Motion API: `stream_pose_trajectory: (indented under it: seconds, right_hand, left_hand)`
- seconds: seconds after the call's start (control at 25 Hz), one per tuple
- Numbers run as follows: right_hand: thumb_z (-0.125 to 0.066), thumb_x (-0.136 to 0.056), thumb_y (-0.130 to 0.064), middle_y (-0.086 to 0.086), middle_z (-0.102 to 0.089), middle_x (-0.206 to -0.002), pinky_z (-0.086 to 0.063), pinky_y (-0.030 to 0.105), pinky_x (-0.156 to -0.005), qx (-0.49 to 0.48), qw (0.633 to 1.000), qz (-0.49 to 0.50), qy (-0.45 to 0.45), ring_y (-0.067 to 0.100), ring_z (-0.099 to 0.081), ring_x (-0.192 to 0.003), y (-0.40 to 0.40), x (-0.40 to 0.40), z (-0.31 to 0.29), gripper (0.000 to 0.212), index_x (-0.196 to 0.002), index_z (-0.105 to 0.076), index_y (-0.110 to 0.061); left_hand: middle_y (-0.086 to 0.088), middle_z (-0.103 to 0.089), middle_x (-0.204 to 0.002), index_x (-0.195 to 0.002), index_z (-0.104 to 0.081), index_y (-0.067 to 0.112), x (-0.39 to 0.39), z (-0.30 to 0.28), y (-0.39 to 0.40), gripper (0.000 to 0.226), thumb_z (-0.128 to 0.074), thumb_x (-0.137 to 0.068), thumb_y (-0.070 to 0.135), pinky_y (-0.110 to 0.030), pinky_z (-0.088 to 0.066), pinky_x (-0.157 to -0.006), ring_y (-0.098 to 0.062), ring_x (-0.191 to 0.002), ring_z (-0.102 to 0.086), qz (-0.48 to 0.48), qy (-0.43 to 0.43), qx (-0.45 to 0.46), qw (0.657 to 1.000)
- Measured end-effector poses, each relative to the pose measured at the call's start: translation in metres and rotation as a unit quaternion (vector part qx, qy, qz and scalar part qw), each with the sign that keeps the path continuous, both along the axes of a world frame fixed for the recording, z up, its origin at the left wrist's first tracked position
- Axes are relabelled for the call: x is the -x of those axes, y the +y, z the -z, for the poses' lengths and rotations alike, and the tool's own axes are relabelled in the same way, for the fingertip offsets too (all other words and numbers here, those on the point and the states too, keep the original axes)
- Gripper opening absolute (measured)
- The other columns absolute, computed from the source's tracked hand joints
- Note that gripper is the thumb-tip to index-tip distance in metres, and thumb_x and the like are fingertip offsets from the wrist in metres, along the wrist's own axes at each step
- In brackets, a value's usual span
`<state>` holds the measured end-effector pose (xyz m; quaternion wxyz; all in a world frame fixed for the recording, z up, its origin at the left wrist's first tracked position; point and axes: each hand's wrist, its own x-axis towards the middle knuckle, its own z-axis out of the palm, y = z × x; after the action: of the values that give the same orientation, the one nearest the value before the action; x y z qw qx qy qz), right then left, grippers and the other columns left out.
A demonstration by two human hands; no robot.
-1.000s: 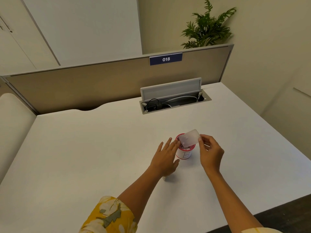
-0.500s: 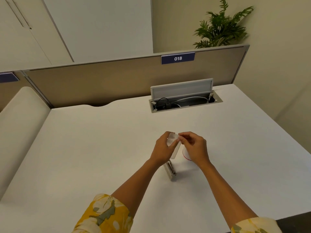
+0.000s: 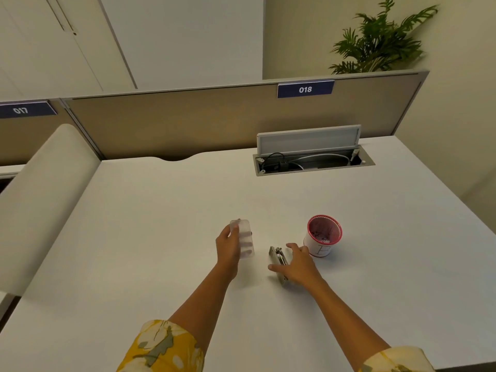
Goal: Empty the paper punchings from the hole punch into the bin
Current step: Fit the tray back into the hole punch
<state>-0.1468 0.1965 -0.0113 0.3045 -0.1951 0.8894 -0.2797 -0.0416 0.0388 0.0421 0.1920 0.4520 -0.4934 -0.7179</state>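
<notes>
A small white cup-shaped bin (image 3: 322, 237) with a red rim stands on the white desk (image 3: 161, 224); paper punchings lie inside it. The metal hole punch (image 3: 277, 261) lies on the desk just left of the bin. My right hand (image 3: 298, 264) rests over the punch with fingers spread around it. My left hand (image 3: 228, 247) holds the clear plastic punchings tray (image 3: 245, 241) a little above the desk, left of the punch.
An open cable box (image 3: 311, 157) with its lid up sits at the back of the desk. A beige partition (image 3: 188, 122) labelled 018 runs behind it. A padded divider (image 3: 45, 183) borders the left side. A plant (image 3: 375, 41) stands beyond the partition.
The tray left the bin's top and passed from my right hand to my left, which carried it leftward. My right hand dropped onto the punch. The view shifted left.
</notes>
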Motion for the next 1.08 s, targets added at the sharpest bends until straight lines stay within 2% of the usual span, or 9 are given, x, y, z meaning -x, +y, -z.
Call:
stream_pose_trajectory:
  seconds: [0.16, 0.24, 0.32, 0.44, 0.6, 0.76, 0.84, 0.96, 1.08]
  right_hand:
    - [-0.071, -0.077, -0.039, 0.011, -0.039, -0.133, -0.047, 0.035, -0.095, -0.033, 0.998, -0.016, 0.045, 0.031, -0.053, -0.115, -0.011, -0.012, 0.004, 0.065, -0.134, -0.047, -0.018]
    - [-0.061, -0.086, -0.028, 0.013, -0.039, -0.13, -0.048, 0.038, -0.096, -0.035, 0.998, -0.018, 0.053, 0.033, -0.053, -0.112, -0.013, -0.017, 0.004, 0.049, -0.131, -0.047, -0.016]
    - [-0.053, -0.09, -0.026, 0.014, -0.038, -0.13, -0.046, 0.039, -0.096, -0.025, 0.999, -0.004, 0.039, 0.035, -0.051, -0.114, -0.016, -0.019, 0.002, 0.044, -0.131, -0.044, -0.014]
    - [-0.046, -0.094, -0.026, 0.016, -0.046, -0.13, -0.048, 0.04, -0.089, 0.034, 0.995, 0.082, -0.047, 0.035, -0.054, -0.11, -0.022, -0.017, -0.008, 0.044, -0.133, -0.036, -0.01]
    - [-0.05, -0.093, -0.024, 0.014, -0.055, -0.118, -0.051, 0.033, -0.063, 0.124, 0.954, 0.183, -0.204, 0.026, -0.058, -0.092, -0.03, -0.011, -0.028, 0.047, -0.132, -0.026, -0.014]
    - [-0.069, -0.082, -0.028, 0.011, -0.055, -0.116, -0.051, 0.032, -0.064, 0.237, 0.892, 0.194, -0.332, 0.023, -0.057, -0.09, -0.034, -0.004, -0.048, 0.058, -0.129, -0.035, -0.021]
    - [-0.077, -0.076, -0.034, 0.008, -0.057, -0.115, -0.052, 0.032, -0.066, 0.263, 0.886, 0.17, -0.341, 0.022, -0.059, -0.091, -0.037, -0.004, -0.056, 0.065, -0.127, -0.04, -0.023]
    - [-0.081, -0.07, -0.037, 0.007, -0.06, -0.111, -0.053, 0.031, -0.066, 0.271, 0.906, 0.135, -0.296, 0.019, -0.062, -0.086, -0.044, -0.009, -0.06, 0.07, -0.126, -0.042, -0.023]
    - [-0.078, -0.074, -0.031, 0.005, -0.058, -0.12, -0.058, 0.032, -0.071, 0.262, 0.927, 0.112, -0.245, 0.021, -0.065, -0.098, -0.049, -0.017, -0.06, 0.068, -0.128, -0.039, -0.021]
  left_hand:
    - [-0.011, -0.07, -0.111, -0.13, -0.056, 0.03, -0.01, 0.001, -0.009, 0.033, -0.045, -0.103, 0.045, -0.044, -0.05, -0.084, -0.029, -0.091, -0.065, -0.024, 0.05, -0.177, 0.983]
    - [-0.013, -0.068, -0.119, -0.131, -0.053, 0.031, -0.014, 0.006, -0.011, 0.033, -0.043, -0.104, 0.047, -0.057, -0.049, -0.096, -0.034, -0.104, -0.064, -0.01, 0.06, -0.186, 0.981]
    - [-0.013, -0.069, -0.121, -0.131, -0.055, 0.031, -0.017, 0.006, -0.01, 0.034, -0.045, -0.103, 0.048, -0.061, -0.051, -0.096, -0.036, -0.107, -0.065, 0.001, 0.053, -0.173, 0.984]
    - [-0.013, -0.071, -0.119, -0.13, -0.057, 0.03, -0.019, 0.007, -0.008, 0.036, -0.048, -0.101, 0.049, -0.056, -0.057, -0.088, -0.035, -0.105, -0.068, 0.014, 0.034, -0.161, 0.986]
    - [-0.012, -0.071, -0.12, -0.136, -0.055, 0.034, -0.018, 0.009, -0.006, 0.038, -0.044, -0.103, 0.049, -0.058, -0.056, -0.092, -0.036, -0.106, -0.07, 0.048, 0.011, -0.131, 0.99]
    - [-0.01, -0.07, -0.12, -0.138, -0.052, 0.035, -0.014, 0.007, -0.005, 0.039, -0.04, -0.104, 0.05, -0.055, -0.056, -0.09, -0.034, -0.106, -0.069, 0.055, 0.011, -0.105, 0.993]
    - [-0.009, -0.069, -0.122, -0.138, -0.052, 0.037, -0.012, 0.007, -0.004, 0.039, -0.04, -0.103, 0.051, -0.057, -0.056, -0.091, -0.033, -0.11, -0.067, 0.062, 0.015, -0.111, 0.992]
    - [-0.011, -0.065, -0.129, -0.134, -0.055, 0.035, -0.008, 0.005, 0.002, 0.038, -0.041, -0.103, 0.05, -0.061, -0.053, -0.095, -0.035, -0.117, -0.063, 0.067, 0.035, -0.153, 0.985]
    - [-0.011, -0.066, -0.132, -0.133, -0.059, 0.032, -0.005, 0.004, 0.007, 0.045, -0.03, -0.105, 0.051, -0.061, -0.05, -0.1, -0.034, -0.121, -0.062, 0.078, 0.059, -0.187, 0.978]
